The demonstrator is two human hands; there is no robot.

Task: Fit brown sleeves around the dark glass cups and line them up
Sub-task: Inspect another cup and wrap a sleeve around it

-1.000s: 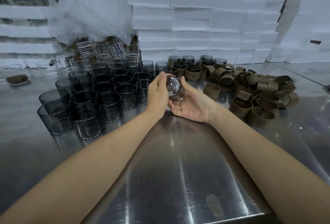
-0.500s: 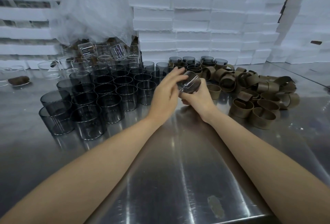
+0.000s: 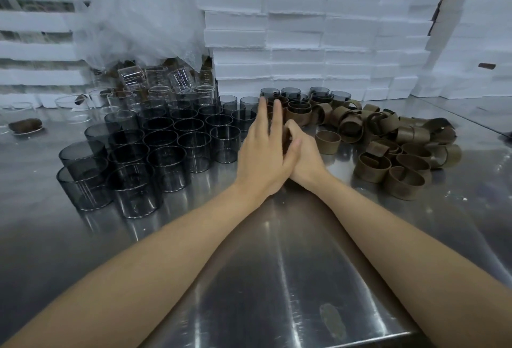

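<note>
Steel table point(image 3: 277, 278): hands point(image 3: 279, 153) hide a cup; neighbouring cups point(image 3: 166, 151) smoky, see-through.

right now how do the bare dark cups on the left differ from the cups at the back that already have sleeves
The bare dark cups show see-through grey glass from rim to base; the sleeved cups have a brown band around the lower wall. The bare ones fill a large block of many rows left of the hands; the sleeved ones form a small group at the back, by the loose sleeves. Both kinds stand upright, mouths up, on the metal table.
</note>
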